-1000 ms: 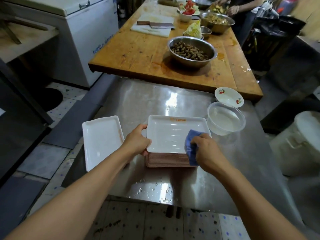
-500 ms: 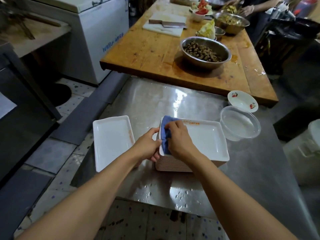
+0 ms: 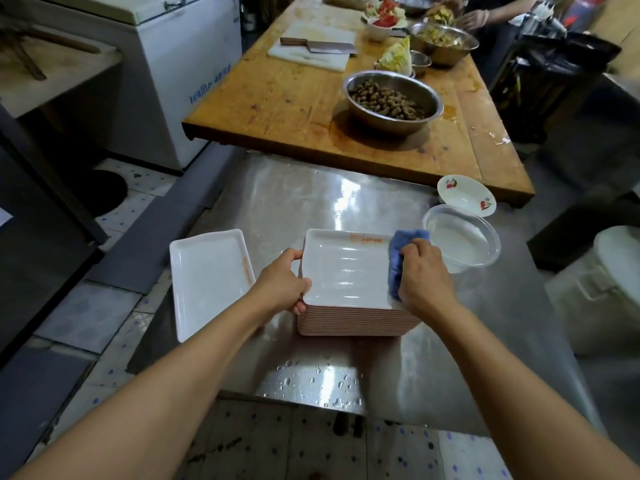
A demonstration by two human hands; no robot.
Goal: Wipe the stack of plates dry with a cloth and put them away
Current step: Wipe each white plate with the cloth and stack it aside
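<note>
Under right hand (image 3: 424, 275): blue cloth (image 3: 398, 261)

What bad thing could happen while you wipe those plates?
The right hand rubs the blue cloth right beside the clear tub, so a wide swipe might bump it. The steel table has water drops on it, so the stack of plates that the left hand steadies might slide.
</note>
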